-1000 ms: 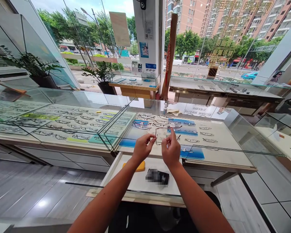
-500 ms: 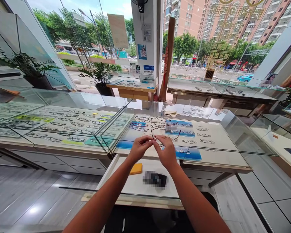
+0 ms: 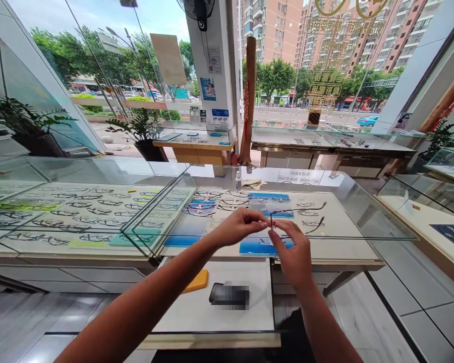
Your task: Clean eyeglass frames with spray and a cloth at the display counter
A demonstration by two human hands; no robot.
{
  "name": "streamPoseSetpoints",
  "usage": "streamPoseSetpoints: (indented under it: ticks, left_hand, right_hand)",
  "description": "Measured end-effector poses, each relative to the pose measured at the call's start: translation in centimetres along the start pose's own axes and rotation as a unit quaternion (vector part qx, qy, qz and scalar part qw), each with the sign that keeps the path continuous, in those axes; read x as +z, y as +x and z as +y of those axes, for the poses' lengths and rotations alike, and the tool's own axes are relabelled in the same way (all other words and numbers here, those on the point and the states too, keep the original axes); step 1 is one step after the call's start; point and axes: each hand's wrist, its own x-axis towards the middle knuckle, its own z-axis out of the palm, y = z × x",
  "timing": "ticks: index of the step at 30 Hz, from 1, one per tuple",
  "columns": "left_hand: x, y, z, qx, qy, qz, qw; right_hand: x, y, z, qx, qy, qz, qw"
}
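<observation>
A pair of eyeglasses [image 3: 271, 218] with thin dark-red rims is held above the glass display case, seen edge-on. Both temples are unfolded and stretch out to the right. My left hand [image 3: 242, 225] pinches the frame front from the left between thumb and fingertips. From the right, my right hand [image 3: 294, 248] pinches the same front lower down, fingertips close to those of the left. The fingers partly cover the lenses and bridge.
Under the hands, the glass display case [image 3: 336, 212] holds several eyeglasses on blue trays [image 3: 268, 196]. A pulled-out white drawer [image 3: 219, 320] carries a yellow cloth [image 3: 197, 281] and a black phone-like item [image 3: 217, 295], partly blurred. A spray bottle [image 3: 238, 180] stands behind.
Both hands have moved to the right with the eyeglasses, whose temples now point further sideways. The surroundings have shifted left in view.
</observation>
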Motion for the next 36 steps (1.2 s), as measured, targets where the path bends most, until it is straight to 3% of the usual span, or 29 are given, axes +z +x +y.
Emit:
streamPoseSetpoints:
  ticks: [3, 6, 9, 14, 19, 24, 27, 31, 36]
  left_hand:
    - [-0.8, 6.1, -0.8, 0.004, 0.182, 0.041, 0.982]
    - [-2.3, 12.6, -2.8, -0.122, 0.418, 0.119, 0.892]
    - [-3.0, 17.4, -4.8, -0.167, 0.446, 0.145, 0.867]
    - [-2.4, 21.6, -7.2, -0.171, 0.449, 0.169, 0.861]
    - [-2.4, 23.8, -9.0, -0.220, 0.464, 0.169, 0.841]
    - [-3.7, 24.1, -8.8, -0.198, 0.471, 0.213, 0.833]
    - [-5.0, 24.2, -6.6, -0.163, 0.454, 0.259, 0.837]
    - [-6.6, 24.3, -2.0, -0.122, 0.396, 0.295, 0.861]
    - [-5.7, 21.6, 3.6, -0.046, 0.285, 0.264, 0.920]
  right_hand:
    - [-3.0, 0.5, 1.3, 0.032, -0.025, 0.080, 0.996]
    - [-5.9, 0.4, 2.5, 0.052, -0.034, 0.112, 0.992]
    - [-8.6, -0.4, 3.4, 0.068, -0.036, 0.112, 0.991]
    - [-13.3, -2.7, 4.0, 0.083, -0.078, 0.132, 0.985]
    - [-16.3, -4.4, 4.1, 0.081, -0.087, 0.160, 0.980]
    - [-15.7, -4.6, 4.0, 0.100, -0.072, 0.256, 0.959]
    - [-15.4, -4.4, 3.5, 0.128, -0.073, 0.238, 0.960]
    - [-15.2, -4.4, 1.9, 0.162, -0.078, 0.187, 0.966]
    - [-14.1, -4.5, -0.9, 0.151, -0.050, 0.146, 0.976]
